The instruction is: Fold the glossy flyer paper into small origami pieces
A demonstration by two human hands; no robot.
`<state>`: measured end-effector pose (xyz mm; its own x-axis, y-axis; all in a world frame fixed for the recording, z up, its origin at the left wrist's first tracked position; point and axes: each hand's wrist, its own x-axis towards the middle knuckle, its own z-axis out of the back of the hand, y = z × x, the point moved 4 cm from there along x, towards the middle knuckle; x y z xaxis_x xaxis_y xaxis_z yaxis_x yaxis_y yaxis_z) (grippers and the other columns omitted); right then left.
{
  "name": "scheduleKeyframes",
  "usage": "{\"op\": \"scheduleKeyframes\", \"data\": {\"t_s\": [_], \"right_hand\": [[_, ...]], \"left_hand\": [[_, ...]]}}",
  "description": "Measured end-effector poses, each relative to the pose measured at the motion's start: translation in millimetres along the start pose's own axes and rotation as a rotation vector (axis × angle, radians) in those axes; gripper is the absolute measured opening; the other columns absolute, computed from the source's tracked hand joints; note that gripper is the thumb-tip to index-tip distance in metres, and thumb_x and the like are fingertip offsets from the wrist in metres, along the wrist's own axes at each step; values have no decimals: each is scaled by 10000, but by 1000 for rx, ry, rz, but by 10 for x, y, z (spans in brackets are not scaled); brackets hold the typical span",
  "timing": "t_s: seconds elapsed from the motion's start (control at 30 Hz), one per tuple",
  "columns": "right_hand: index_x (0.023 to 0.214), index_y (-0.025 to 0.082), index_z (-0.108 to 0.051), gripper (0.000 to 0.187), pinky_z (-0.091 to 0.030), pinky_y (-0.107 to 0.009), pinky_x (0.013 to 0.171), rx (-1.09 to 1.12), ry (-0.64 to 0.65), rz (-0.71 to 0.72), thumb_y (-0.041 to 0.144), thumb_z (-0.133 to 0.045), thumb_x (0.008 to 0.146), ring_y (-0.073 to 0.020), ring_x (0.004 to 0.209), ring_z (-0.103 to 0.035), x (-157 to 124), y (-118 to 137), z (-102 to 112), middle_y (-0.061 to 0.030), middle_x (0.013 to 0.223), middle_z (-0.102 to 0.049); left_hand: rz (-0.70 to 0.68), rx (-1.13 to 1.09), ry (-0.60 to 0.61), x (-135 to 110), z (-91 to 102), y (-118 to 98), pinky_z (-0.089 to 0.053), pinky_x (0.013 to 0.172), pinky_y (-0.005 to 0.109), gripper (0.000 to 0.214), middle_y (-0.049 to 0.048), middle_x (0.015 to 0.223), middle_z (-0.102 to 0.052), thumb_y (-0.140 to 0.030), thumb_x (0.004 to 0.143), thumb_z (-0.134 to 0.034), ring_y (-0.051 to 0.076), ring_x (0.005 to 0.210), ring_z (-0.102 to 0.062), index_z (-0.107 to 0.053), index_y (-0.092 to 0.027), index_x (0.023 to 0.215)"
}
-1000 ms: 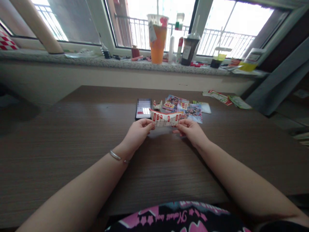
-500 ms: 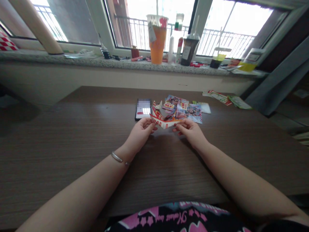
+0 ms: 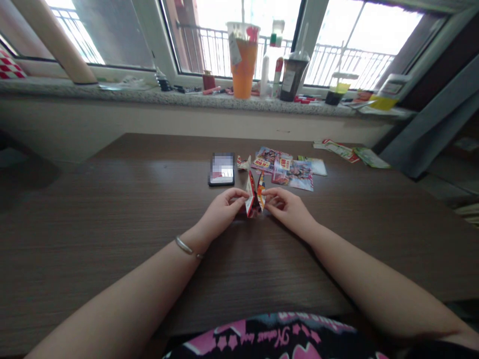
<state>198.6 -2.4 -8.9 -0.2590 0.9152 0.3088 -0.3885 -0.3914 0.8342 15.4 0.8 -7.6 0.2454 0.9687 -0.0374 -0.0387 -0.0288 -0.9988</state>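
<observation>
Between my hands is a folded piece of printed paper (image 3: 250, 195), red, white and orange, its two sides standing up with a gap between them. My left hand (image 3: 226, 203) pinches its left side between thumb and fingers. On the other side, my right hand (image 3: 287, 205) grips the right edge with its fingertips. Just behind the paper lies a small folded paper piece (image 3: 244, 162). A phone (image 3: 222, 169) with a lit screen rests to the left of it. Colourful printed flyers (image 3: 294, 173) overlap to the right.
More paper strips (image 3: 341, 151) lie at the back right of the brown table (image 3: 112, 214). Along the windowsill (image 3: 179, 98) stand a tall cup of orange drink (image 3: 243, 67), a dark drink cup (image 3: 294, 77), bottles and small items. A cardboard tube (image 3: 62, 45) leans at the left.
The folded paper has turned from a wide, stretched shape to a narrow upright one. Both hands have come closer together, and the paper has moved slightly towards me.
</observation>
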Motion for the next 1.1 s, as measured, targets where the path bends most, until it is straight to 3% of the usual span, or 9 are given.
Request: {"op": "scheduleKeyframes", "data": {"t_s": [0.17,0.33,0.53,0.8,0.93,1.1], "right_hand": [[1112,212,-631,325,-502,-250,605,-40,-10,37,229,-650,788,-118,686,-604,1,73,18,-18,850,-656],[1056,221,-675,279,-504,-231,585,-102,-20,61,209,-660,778,-147,818,-630,-3,102,31,-46,953,-672],[974,229,-714,201,-546,-300,714,-98,59,-2,261,-691,778,-172,861,-659,1,18,-13,-54,999,-702],[946,213,-734,193,-549,-298,709,-104,23,-32,256,-695,762,-164,809,-665,9,-7,-28,-54,938,-721],[986,212,-732,212,-539,-285,702,-149,31,5,226,-643,794,-159,822,-655,-2,7,-21,-61,969,-715],[1012,216,-734,247,-519,-260,671,-207,46,60,182,-610,800,-140,783,-632,-6,73,-6,-58,963,-689]], "left_hand": [[36,-50,42,-7,-32,19,-535,745,263,198,13,805,-723,-114,770,-598,128,717,-688,-591,-156,963],[12,6,65,1,-3,48,-517,736,269,228,29,851,-724,-209,745,-669,148,765,-684,-603,-158,958],[-82,221,46,9,17,28,-522,797,329,136,28,819,-702,-246,760,-643,174,779,-676,-635,-168,871],[-208,422,-41,-11,92,-6,-520,798,345,116,43,887,-650,-215,775,-560,182,802,-644,-636,-175,853],[-209,606,-97,-35,118,-80,-477,819,363,219,63,888,-655,-315,838,-503,220,860,-609,-667,-170,826],[-199,629,-78,-24,110,-106,-461,802,342,305,75,876,-665,-409,844,-509,230,857,-600,-687,-167,800]]}}
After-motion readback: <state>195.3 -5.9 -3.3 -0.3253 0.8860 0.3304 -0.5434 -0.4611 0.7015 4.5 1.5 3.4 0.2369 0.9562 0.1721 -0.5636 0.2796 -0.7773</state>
